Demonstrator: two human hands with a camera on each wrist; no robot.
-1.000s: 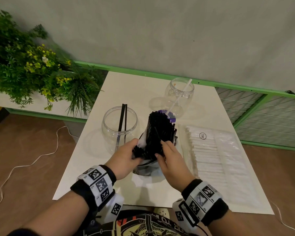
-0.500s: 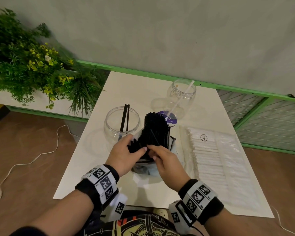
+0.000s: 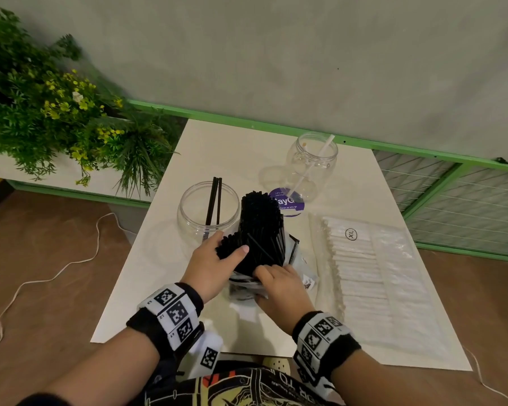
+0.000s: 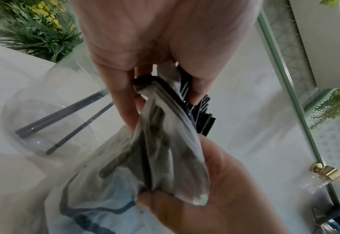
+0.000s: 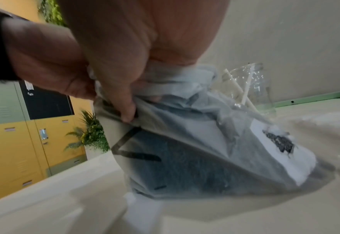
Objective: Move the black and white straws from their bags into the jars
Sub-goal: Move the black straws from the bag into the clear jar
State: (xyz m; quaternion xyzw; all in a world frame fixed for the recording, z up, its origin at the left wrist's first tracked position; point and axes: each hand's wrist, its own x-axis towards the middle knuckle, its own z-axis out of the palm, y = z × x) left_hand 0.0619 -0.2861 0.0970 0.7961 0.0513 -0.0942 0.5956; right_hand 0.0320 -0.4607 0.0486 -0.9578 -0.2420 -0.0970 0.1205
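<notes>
Near the desk's (image 3: 147, 276) front edge, the left hand (image 3: 210, 266) pinches some black straws (image 3: 261, 227). The right hand (image 3: 282, 288) grips their bag (image 5: 215, 150), probably its rim. Both jars stand behind.

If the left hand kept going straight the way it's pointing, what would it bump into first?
Probably the near jar. The left hand grips a few black straws and points up the table, with the jar's wall just past its fingertips. Depth is hard to judge, so it may brush the straw bundle instead.

Left hand (image 3: 210, 266) fingers curled, gripping; right hand (image 3: 282, 285) pinching, both hands close together.
</notes>
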